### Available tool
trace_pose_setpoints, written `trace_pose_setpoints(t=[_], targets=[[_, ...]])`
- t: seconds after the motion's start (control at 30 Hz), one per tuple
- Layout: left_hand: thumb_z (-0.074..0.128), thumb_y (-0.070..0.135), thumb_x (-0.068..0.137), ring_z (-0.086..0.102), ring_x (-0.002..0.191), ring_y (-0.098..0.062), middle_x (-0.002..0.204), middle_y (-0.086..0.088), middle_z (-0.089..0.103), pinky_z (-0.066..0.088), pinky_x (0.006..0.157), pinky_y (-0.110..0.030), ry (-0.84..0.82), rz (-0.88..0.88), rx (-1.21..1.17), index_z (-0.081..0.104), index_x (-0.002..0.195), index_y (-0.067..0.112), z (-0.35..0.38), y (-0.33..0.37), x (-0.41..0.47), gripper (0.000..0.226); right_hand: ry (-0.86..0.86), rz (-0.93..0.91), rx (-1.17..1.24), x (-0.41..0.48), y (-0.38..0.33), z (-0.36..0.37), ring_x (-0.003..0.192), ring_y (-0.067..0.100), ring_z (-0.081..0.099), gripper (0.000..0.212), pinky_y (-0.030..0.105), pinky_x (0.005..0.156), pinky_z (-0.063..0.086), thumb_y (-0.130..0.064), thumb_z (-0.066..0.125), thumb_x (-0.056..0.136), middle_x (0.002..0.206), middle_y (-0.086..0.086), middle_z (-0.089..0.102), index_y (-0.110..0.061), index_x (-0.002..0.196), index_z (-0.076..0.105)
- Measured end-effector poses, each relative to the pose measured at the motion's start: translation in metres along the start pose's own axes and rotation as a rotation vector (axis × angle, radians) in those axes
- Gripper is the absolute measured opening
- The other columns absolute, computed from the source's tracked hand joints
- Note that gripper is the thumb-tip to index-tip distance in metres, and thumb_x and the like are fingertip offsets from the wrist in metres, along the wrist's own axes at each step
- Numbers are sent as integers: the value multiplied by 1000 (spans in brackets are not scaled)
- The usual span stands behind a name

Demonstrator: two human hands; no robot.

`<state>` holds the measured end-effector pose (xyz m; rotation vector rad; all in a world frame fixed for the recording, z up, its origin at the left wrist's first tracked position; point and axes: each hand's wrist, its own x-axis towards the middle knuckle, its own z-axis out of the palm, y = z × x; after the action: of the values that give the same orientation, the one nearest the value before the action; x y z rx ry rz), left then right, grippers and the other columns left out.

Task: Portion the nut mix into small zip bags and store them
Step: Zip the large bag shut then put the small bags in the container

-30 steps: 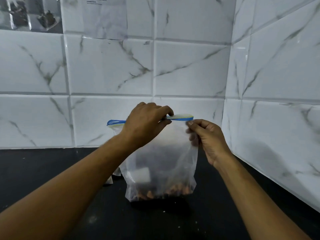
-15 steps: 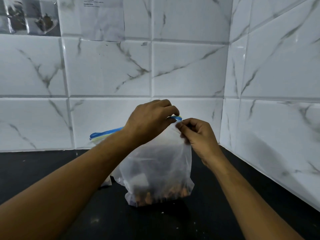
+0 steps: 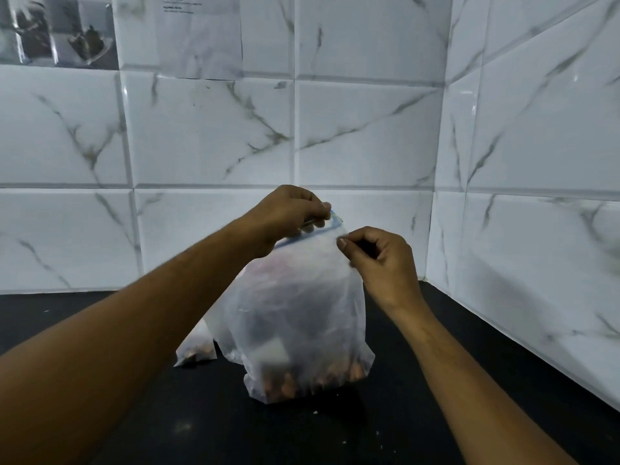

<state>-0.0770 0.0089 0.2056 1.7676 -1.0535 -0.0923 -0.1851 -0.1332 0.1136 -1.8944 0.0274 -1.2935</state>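
A large clear zip bag (image 3: 302, 317) with a blue zip strip stands upright on the black counter (image 3: 402, 414), with brown nuts (image 3: 335, 374) lying at its bottom. My left hand (image 3: 288, 213) pinches the blue strip at the bag's top right corner. My right hand (image 3: 379, 260) pinches the bag's upper right edge just below and to the right of the left hand. A smaller clear bag with nuts (image 3: 198, 347) lies behind the large bag on its left, partly hidden by my left forearm.
White marble-look tiled walls (image 3: 369, 135) close the counter at the back and on the right, forming a corner. A printed sheet (image 3: 181, 31) and a photo (image 3: 57, 28) hang high on the back wall. Small crumbs dot the counter in front.
The bag's top has folded toward the right. My left hand slid right along the zip strip to its corner, and my right hand has moved slightly lower and to the right.
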Motion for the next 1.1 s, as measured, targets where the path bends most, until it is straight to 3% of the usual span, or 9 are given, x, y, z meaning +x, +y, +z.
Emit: trace_pose_setpoints(t=[0.2, 0.33, 0.47, 0.67, 0.8, 0.93, 1.1], targets=[[67, 43, 96, 60, 66, -14, 86, 3, 80, 47, 68, -31, -85, 74, 215, 59, 115, 19, 0, 16, -6, 31, -22, 18, 1, -1, -2, 2, 81, 18, 71, 2, 44, 76, 63, -19, 74, 96, 85, -8, 74, -20, 96, 76], [70, 19, 94, 57, 53, -3, 82, -2, 79, 46, 61, -22, -40, 127, 139, 69, 105, 10, -2, 22, -4, 14, -33, 4, 10, 0, -6, 4, 88, 18, 72, 5, 44, 79, 63, -18, 74, 96, 89, -9, 75, -20, 99, 77], [75, 14, 88, 65, 69, -7, 78, -1, 79, 49, 68, -22, 40, 184, 85, 71, 103, 13, -1, 18, -4, 15, -29, 17, 25, 0, -7, 2, 88, 16, 73, 5, 38, 81, 63, -15, 75, 95, 91, -8, 77, -18, 97, 78], [67, 15, 97, 63, 66, -9, 96, 2, 78, 51, 60, -18, -4, 201, 56, 75, 107, 21, -10, 9, 0, 15, -7, 129, 167, 2, -10, -4, 72, 16, 73, 9, 21, 70, 57, -5, 72, 95, 94, 0, 76, -10, 101, 75], [69, 11, 94, 65, 81, -3, 103, 5, 77, 49, 77, -19, -60, 210, 216, 76, 110, 23, -12, 4, 5, 22, -10, 182, 278, 1, -11, -3, 71, 17, 71, 11, 24, 72, 60, -15, 70, 98, 92, 9, 76, -7, 105, 73], [70, 24, 96, 63, 77, -8, 93, -2, 79, 49, 73, -24, -181, 108, 257, 81, 98, 22, -11, 8, 7, 12, -1, 175, 285, 5, -13, -2, 69, 17, 70, 14, 24, 71, 59, -16, 70, 98, 88, 14, 75, -3, 100, 73], [78, 19, 89, 66, 64, -4, 68, 12, 73, 50, 60, -15, -74, 237, 290, 80, 87, 18, -15, 13, 10, 3, -18, 149, 217, 6, -12, -4, 69, 15, 69, 17, 23, 70, 60, -15, 73, 96, 82, 14, 73, 2, 92, 73]])
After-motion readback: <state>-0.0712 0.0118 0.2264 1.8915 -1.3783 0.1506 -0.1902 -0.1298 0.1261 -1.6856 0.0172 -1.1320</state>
